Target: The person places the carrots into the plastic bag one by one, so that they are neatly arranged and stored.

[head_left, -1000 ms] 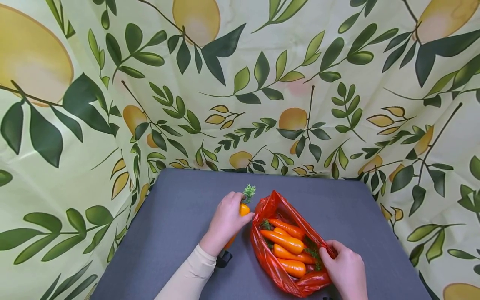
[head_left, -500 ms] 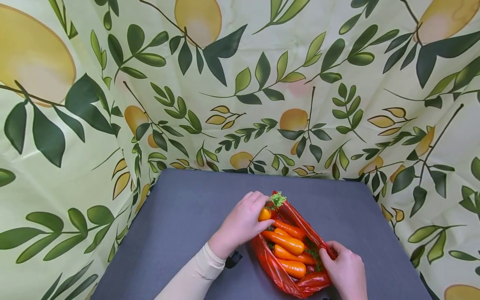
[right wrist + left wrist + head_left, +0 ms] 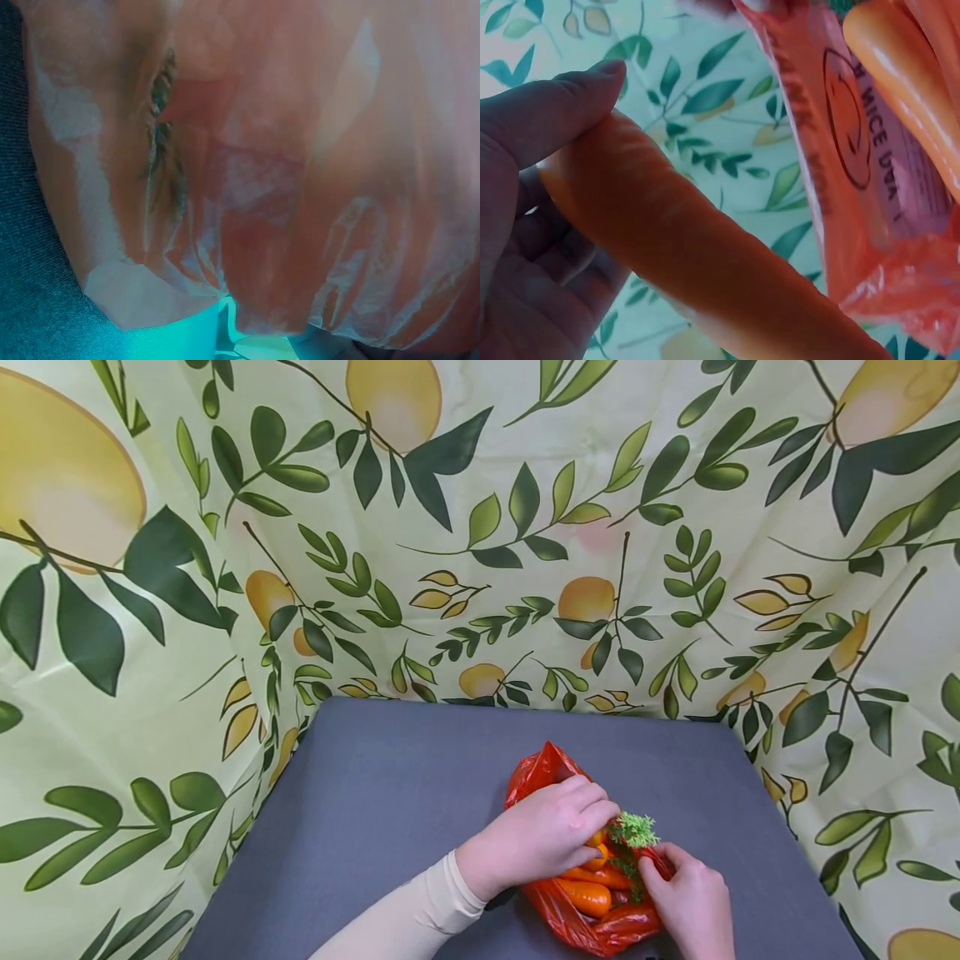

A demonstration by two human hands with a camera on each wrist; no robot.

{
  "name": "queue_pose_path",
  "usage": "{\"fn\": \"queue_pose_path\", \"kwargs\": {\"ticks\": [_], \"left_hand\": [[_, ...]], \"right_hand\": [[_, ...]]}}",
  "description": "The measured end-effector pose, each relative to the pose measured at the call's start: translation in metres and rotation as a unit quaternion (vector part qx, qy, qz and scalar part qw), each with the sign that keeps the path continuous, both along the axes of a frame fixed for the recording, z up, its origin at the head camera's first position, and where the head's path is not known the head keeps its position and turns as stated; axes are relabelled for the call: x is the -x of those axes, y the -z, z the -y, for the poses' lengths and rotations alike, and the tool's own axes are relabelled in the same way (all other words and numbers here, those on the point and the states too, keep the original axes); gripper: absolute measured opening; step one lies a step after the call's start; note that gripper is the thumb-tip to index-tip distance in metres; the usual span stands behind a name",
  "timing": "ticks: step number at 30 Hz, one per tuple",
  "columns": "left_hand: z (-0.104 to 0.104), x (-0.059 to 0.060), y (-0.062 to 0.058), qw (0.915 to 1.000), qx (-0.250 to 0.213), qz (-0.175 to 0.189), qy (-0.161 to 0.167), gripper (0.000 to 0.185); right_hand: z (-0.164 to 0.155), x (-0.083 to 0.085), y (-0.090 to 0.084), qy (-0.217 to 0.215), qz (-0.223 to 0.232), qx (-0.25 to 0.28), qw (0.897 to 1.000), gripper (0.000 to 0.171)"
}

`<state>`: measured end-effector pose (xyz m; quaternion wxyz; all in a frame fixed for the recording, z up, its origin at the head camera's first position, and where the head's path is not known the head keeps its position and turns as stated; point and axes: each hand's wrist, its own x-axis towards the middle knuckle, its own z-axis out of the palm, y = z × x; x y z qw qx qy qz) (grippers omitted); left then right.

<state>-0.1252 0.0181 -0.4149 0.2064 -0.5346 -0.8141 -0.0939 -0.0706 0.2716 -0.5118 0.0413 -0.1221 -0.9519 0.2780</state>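
Observation:
My left hand [image 3: 536, 831] grips an orange carrot [image 3: 682, 225] near its thick end, thumb on top and fingers curled beneath. The carrot's frilly green top [image 3: 636, 830] pokes out past my fingers, over the right side of a red plastic bag [image 3: 546, 766]. Several shiny orange carrots [image 3: 587, 897] lie inside the bag's wide mouth, partly hidden by my left hand. With thumb and fingers, my right hand [image 3: 692, 893] pinches the bag's right rim. Thin, crinkled bag film [image 3: 262, 187] fills most of the right wrist view.
The bag rests on a dark grey-blue table [image 3: 405, 760]. Behind and at both sides hangs a pale cloth [image 3: 480, 610] printed with lemons and green leaves. Printed lettering and a smiling face [image 3: 847, 120] show on the bag's side.
My left hand has carried the carrot rightward, from the table left of the bag to above its mouth. My right hand has kept its pinch on the rim, nearly still.

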Motion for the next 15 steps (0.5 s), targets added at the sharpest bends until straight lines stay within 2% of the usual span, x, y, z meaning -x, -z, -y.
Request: {"fn": "queue_pose_path", "kwargs": {"ticks": [4,8,15], "left_hand": [[-0.012,-0.005,0.004,0.999,0.013,-0.024,0.036,0.033],[-0.023,-0.01,0.013,0.9969,0.02,-0.044,0.062,0.029],[-0.035,-0.011,0.031,0.9948,0.046,-0.028,0.087,0.03]], "right_hand": [[-0.003,-0.004,0.001,-0.012,-0.018,-0.001,1.0,0.024],[-0.007,-0.005,0.002,-0.022,-0.016,0.004,1.0,0.029],[-0.01,-0.003,0.001,-0.036,-0.005,0.004,0.999,0.033]]}}
